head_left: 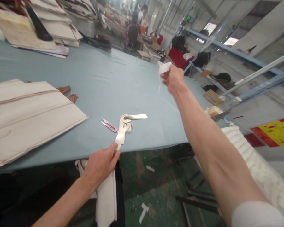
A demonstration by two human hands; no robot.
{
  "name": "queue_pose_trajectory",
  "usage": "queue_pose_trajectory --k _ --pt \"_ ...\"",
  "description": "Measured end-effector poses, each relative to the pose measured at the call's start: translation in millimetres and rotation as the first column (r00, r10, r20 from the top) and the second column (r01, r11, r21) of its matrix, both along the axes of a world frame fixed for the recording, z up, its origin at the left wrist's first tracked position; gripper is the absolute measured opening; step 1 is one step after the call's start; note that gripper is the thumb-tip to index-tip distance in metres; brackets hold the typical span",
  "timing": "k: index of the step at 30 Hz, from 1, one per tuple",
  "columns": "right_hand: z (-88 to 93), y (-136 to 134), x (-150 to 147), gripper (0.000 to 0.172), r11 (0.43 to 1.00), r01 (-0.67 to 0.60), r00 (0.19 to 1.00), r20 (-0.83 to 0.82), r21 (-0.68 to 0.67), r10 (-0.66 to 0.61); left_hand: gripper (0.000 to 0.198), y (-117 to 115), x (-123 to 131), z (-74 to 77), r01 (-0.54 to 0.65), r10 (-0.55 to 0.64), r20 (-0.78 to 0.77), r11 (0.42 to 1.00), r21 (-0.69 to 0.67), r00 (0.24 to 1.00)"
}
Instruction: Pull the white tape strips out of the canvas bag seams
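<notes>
My left hand (99, 165) is closed at the near table edge, its thumb and fingers pinching a bundle of cream fabric strips (123, 130). The bundle's far end curls over the tabletop. Below that hand hangs a longer cream fabric piece (106, 198); whether the two are joined I cannot tell. A pair of pink-handled thread snips (109, 125) lies just left of the strips. Stretched out over the table's far right, my right hand (175, 78) grips a looped white strip (165, 68), with a thin end dangling from it.
Stacked cream fabric panels (35, 110) cover the table's left side. More folded fabric (54, 22) is piled at the back left. Blue shelving (239, 53) with dark goods stands at right, beside a white quilted roll (262, 170). White scraps (144, 212) litter the green floor. A person sits far back.
</notes>
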State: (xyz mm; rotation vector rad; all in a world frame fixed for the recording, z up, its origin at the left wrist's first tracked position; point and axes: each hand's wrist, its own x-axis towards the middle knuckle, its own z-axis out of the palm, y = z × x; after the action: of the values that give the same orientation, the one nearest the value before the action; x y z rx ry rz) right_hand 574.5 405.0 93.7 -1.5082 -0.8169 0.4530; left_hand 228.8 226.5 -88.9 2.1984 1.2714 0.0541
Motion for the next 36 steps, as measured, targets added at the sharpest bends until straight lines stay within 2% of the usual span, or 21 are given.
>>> queue_pose_trajectory --k 2,5,8,11,13,15,19,23,26,28,32,34,36 --pt "-0.9 -30 -46 0.032 0.998 -0.055 0.986 -0.156 0.007 0.056 0.048 0 -6 -5.1 -0.039 0.043 0.122 0.999 -0.035 0.992" --pt "-3.2 -84 -114 0.034 0.97 -0.244 0.925 -0.303 -0.014 0.228 0.055 -12 -19 -6.1 -0.058 0.095 0.337 0.991 -0.12 0.937" --pt "-6.1 -137 -170 0.03 0.908 -0.42 0.839 -0.377 0.012 0.393 0.055 -42 -28 0.9 0.021 0.115 0.536 0.97 -0.241 0.836" --pt "-8.4 -185 -213 0.026 0.83 -0.554 0.733 -0.439 0.06 0.521 0.061 -80 -25 11.1 0.138 0.169 0.692 0.921 -0.365 0.701" --pt "-9.0 -214 -236 0.026 0.797 -0.595 0.679 -0.467 0.103 0.567 0.074 -102 -19 18.3 0.208 0.235 0.76 0.875 -0.437 0.606" --pt "-10.0 -242 -254 0.028 0.789 -0.597 0.65 -0.49 0.144 0.581 0.086 -118 -17 25.5 0.271 0.302 0.802 0.83 -0.487 0.515" --pt "-22.8 -295 -276 0.036 0.846 -0.501 0.677 -0.527 0.181 0.514 0.094 -135 -37 37.5 0.298 0.433 0.835 0.793 -0.531 0.339" --pt "-55.5 -341 -286 0.037 0.924 -0.342 0.734 -0.565 0.171 0.377 0.09 -148 -80 43.1 0.227 0.524 0.827 0.796 -0.561 0.205" --pt "-85.1 -368 -295 0.039 0.949 -0.294 0.726 -0.621 0.11 0.297 0.079 -156 -106 44.2 0.015 0.59 0.796 0.802 -0.597 0.136" --pt "-104.4 -383 -304 0.04 0.962 -0.267 0.702 -0.671 0.059 0.236 0.072 -159 -118 42.9 -0.147 0.626 0.772 0.779 -0.61 0.113" --pt "-143.8 -409 -327 0.041 0.979 -0.201 0.666 -0.736 -0.024 0.119 0.057 -162 -137 38.0 -0.321 0.628 0.77 0.756 -0.57 0.113" --pt "-164.5 -418 -335 0.047 0.973 -0.219 0.663 -0.742 -0.071 0.095 0.048 -166 -146 38.3 -0.373 0.607 0.782 0.764 -0.526 0.14" --pt "-182.4 -425 -337 0.055 0.943 -0.289 0.725 -0.681 -0.163 0.105 0.04 -172 -155 41.8 -0.392 0.579 0.793 0.785 -0.48 0.188"
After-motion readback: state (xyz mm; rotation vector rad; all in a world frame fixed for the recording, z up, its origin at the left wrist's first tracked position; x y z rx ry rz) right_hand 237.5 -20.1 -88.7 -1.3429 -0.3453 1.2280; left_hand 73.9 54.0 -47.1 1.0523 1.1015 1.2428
